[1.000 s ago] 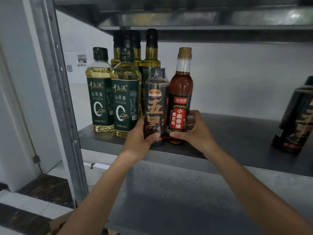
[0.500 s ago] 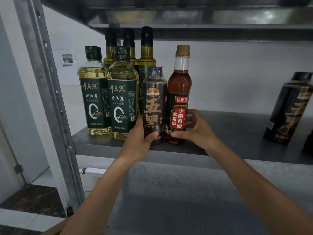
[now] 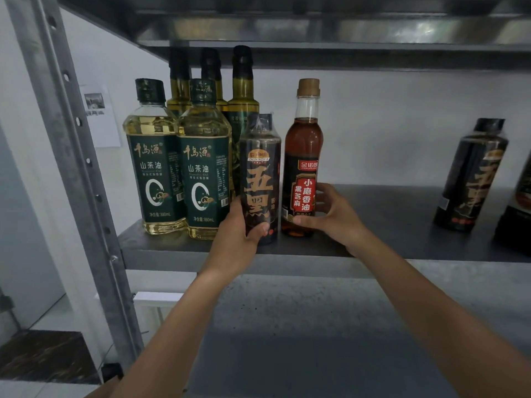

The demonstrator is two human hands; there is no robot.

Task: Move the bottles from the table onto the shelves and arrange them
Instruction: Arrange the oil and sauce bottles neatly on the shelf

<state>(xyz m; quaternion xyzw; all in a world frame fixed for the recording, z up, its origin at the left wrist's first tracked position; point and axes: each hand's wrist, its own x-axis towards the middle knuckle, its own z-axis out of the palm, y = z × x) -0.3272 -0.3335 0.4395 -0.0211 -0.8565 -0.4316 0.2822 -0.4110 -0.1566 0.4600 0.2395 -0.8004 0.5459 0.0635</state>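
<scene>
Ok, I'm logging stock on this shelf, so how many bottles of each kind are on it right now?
Green-label camellia oil bottles: 2
Tall dark-green bottles behind them: 3
Black bottles with gold characters: 2
Amber sesame oil bottle, red label: 1
Dark bottle cut off at right edge, kind unclear: 1
Total: 9

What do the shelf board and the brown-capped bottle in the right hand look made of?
Shelf board: likely metal, matte grey, with faint reflections and a folded front edge. Brown-capped bottle: clear glass or hard plastic, cannot tell; reddish-brown oil shows through above a glossy printed label.
</scene>
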